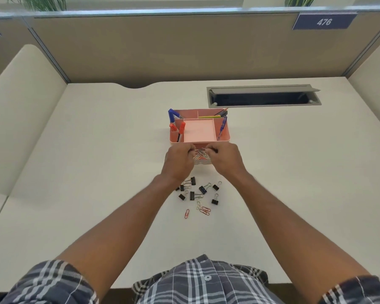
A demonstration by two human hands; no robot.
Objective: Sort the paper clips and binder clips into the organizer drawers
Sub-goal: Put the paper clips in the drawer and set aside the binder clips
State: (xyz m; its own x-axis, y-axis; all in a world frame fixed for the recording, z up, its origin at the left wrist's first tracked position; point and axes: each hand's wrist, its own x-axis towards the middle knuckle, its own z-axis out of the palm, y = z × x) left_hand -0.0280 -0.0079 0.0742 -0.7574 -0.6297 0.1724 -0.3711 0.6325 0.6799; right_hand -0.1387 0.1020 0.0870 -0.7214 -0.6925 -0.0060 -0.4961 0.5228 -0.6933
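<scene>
A pink desk organizer (225, 137) stands mid-desk, its small drawer (203, 162) pulled out toward me. A pile of silver and red paper clips (199, 155) lies in the drawer. My left hand (180, 160) and my right hand (226, 159) flank the drawer, with fingertips curled in over the pile. My right fingertips pinch a silver paper clip at the pile's far edge. What my left fingers hold is hidden. Closer to me on the desk lie several black binder clips (192, 195) and a few loose paper clips (205, 210).
Pens and markers (173, 116) stick up from the organizer's outer compartments; its middle tray (199, 130) holds nothing. A grey cable hatch (263, 98) is open at the back right. Partition walls enclose the desk on three sides.
</scene>
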